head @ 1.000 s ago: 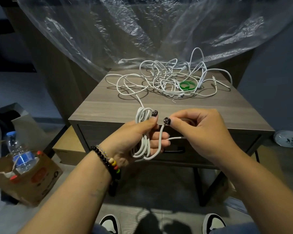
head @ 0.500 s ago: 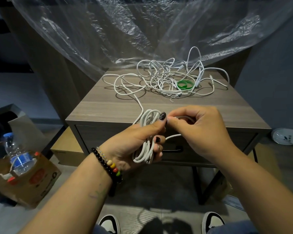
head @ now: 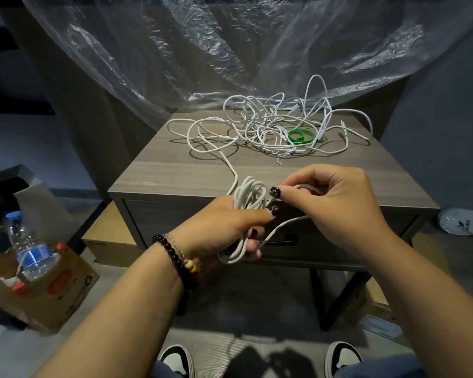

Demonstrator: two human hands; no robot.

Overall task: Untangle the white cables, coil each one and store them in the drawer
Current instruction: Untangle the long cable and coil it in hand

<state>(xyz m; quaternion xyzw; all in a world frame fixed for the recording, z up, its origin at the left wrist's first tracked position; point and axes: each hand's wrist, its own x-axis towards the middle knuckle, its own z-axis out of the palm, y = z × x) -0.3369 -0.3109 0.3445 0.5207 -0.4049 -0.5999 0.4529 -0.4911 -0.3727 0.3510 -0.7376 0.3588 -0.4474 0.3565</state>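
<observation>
My left hand [head: 221, 230] grips a coil of white cable [head: 250, 195] in front of the nightstand. Beside it, my right hand [head: 336, 208] pinches the same cable's loose strand just right of the coil. One strand runs from the coil up to a tangle of white cables [head: 273, 126] at the back of the nightstand top [head: 175, 173]. A green band [head: 301, 136] lies in that tangle. Behind my hands is the shut drawer front [head: 159, 219], its dark handle [head: 284, 240] partly hidden.
Clear plastic sheeting [head: 230, 50] hangs behind the nightstand. A cardboard box [head: 41, 290] with a water bottle [head: 28, 249] stands on the floor at left. Flat boxes lie under the nightstand. A white object [head: 462, 221] sits at far right. My shoes show below.
Another loop has gone onto the coil in my left hand. My right hand moved up and in, close to the left thumb. The slack strand to the tangle has shortened.
</observation>
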